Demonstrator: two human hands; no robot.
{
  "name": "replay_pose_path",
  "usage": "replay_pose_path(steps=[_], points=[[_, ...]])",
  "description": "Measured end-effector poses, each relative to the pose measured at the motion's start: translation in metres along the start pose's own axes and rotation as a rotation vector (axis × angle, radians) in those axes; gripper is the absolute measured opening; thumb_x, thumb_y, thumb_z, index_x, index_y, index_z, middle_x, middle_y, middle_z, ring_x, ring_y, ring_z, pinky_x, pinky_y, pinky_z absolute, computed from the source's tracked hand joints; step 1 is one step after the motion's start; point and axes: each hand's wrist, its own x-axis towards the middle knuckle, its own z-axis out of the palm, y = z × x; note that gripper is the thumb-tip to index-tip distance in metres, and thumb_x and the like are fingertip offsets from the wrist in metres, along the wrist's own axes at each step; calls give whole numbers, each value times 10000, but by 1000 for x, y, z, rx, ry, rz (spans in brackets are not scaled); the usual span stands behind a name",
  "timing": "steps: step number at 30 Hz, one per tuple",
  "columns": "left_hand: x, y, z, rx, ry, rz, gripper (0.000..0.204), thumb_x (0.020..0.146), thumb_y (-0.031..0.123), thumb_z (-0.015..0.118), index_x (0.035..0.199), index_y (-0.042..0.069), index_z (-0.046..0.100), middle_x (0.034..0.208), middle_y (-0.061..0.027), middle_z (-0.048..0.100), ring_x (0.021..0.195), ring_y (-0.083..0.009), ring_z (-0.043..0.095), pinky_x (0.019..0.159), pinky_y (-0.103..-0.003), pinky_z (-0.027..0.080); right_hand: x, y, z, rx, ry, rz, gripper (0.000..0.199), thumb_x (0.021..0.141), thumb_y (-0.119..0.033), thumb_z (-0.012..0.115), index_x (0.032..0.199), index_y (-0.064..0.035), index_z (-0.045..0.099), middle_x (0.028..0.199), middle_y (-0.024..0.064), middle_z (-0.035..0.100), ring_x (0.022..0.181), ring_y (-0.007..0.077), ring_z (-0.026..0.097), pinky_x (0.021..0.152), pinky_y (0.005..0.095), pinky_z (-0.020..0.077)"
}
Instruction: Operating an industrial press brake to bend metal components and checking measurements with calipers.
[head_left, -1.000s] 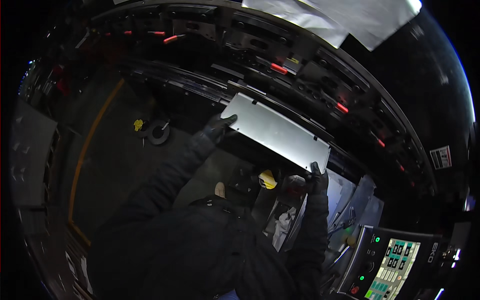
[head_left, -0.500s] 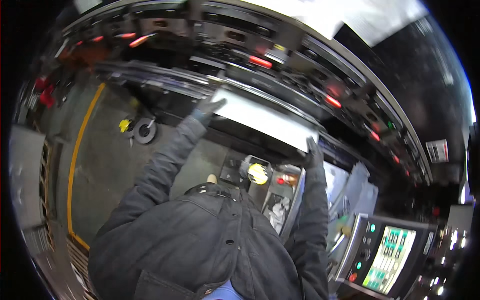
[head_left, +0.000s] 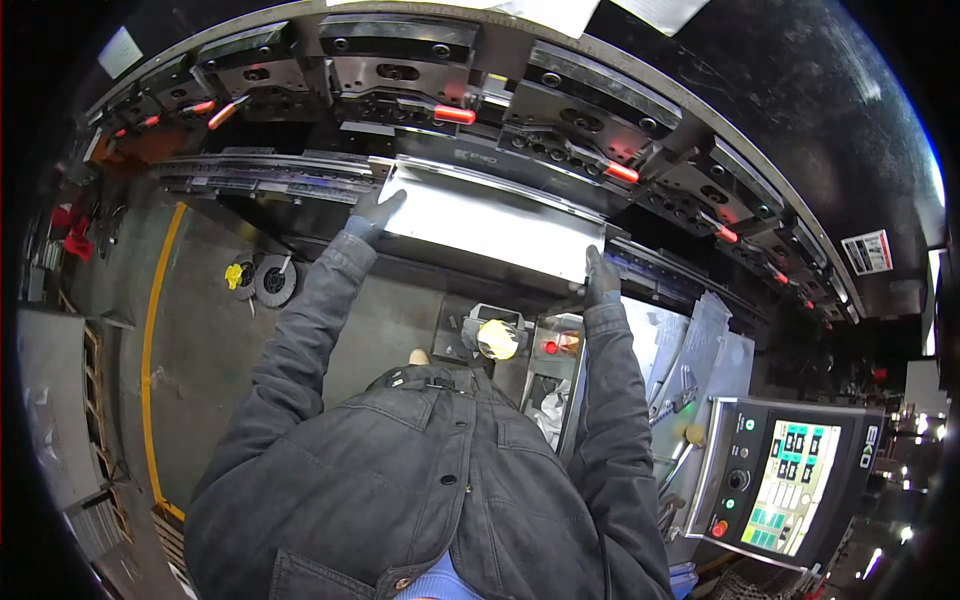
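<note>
While the left hand (head_left: 376,213) clamps its fingers on the left end of a metal sheet (head_left: 490,222), right hand (head_left: 602,276) with fingers clamped on the right end, sheet at the front edge of the machine bed (head_left: 300,187), control screen (head_left: 790,485) rightward.

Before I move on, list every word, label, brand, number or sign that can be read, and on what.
I won't copy the wording, only place it.
Control panel: large pale lettering, upper right, readable.
Screen and buttons: markings too small to read.
Dark machine face beyond the metal sheet: dim lettering.
White label on the dark cover at right: too small to read.
</note>
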Motion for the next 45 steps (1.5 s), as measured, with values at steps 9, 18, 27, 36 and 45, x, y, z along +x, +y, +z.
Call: replay_pose_path(steps=[9,18,27,36,45], points=[[16,3,12,261,-52,142,670,778,474,566,1190,-48,486,1123,-248,547,1014,-359,551,864,-383,452,-6,-4,-5,194,50,98,351,822,-410,578,748,-70,533,628,22,465,420,108,397,316,231,338],[-31,41,-9,177,33,303,683,761,552,527,1041,-70,560,862,-177,620,752,-274,595,686,-349,486,-29,-38,3,188,32,93,372,830,-407,572,796,-39,537,606,20,472,414,98,398,308,216,320],[-8,22,-4,175,-36,150,617,792,485,549,1094,-54,549,869,-144,619,788,-219,582,692,-319,475,12,-3,-23,532,-222,350,391,838,-413,557,830,-22,535,630,37,476,418,130,460,308,232,333],[13,21,-30,82,-538,14,632,812,430,551,1191,-69,469,1109,-228,552,1020,-307,549,851,-357,455,-14,-15,-1,-28,25,50,431,844,-422,539,882,8,524,680,71,468,399,161,486,299,244,334],[-6,7,-27,171,-5,17,642,806,431,575,1216,-50,458,1151,-211,513,1027,-292,519,872,-361,426,-23,-19,18,19,0,1,486,837,-430,542,963,40,528,836,132,502,660,222,565,446,304,443]])
